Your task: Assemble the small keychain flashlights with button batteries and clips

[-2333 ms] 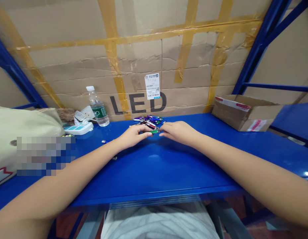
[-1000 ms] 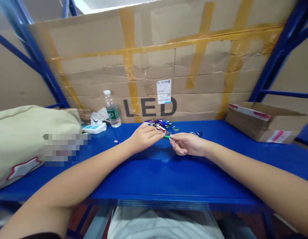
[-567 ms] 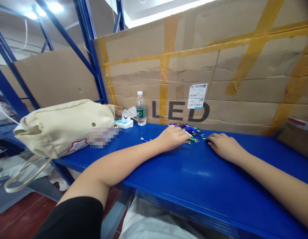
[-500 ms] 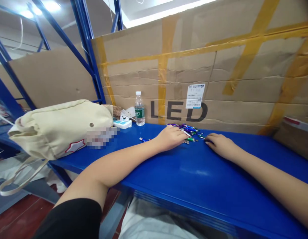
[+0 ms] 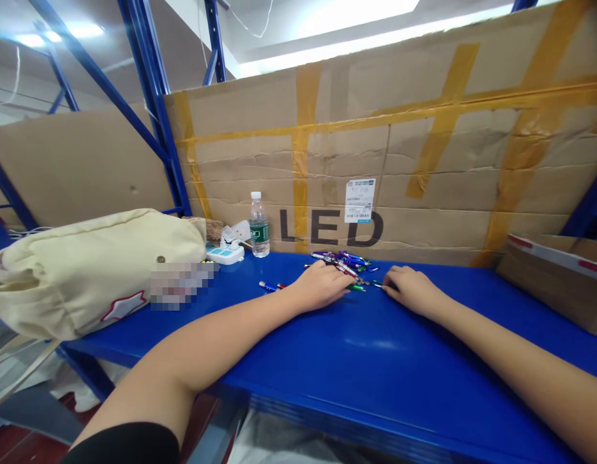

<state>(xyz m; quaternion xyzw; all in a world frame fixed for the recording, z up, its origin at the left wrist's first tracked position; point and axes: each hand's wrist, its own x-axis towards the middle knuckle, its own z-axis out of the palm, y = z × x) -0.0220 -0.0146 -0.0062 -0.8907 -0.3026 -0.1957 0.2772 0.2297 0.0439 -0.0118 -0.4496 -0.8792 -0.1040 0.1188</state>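
A loose heap of shiny coloured pens [image 5: 345, 259] lies on the blue table near the cardboard. My left hand [image 5: 322, 285] rests at the near side of the heap, palm down with its fingers curled; what is under them is hidden. From beside those fingertips a green pen [image 5: 358, 288] sticks out. My right hand [image 5: 413, 287] is just right of the heap, its thumb and fingers closed at the end of a dark, greenish pen [image 5: 377, 283]. Left of my left wrist lies a blue pen [image 5: 268, 286], with a red one partly hidden beside it.
A water bottle [image 5: 259, 225] stands behind the pens, beside a white power strip [image 5: 225, 253]. A cream bag [image 5: 100, 270] covers the table's left end. An open cardboard box [image 5: 552, 283] sits at the right. Large taped cardboard [image 5: 259, 154] walls off the back.
The view has tilted up and turned right, so everything sits lower and further left. My left hand has shifted slightly right over the pens. The right hand stays at the dark pen.
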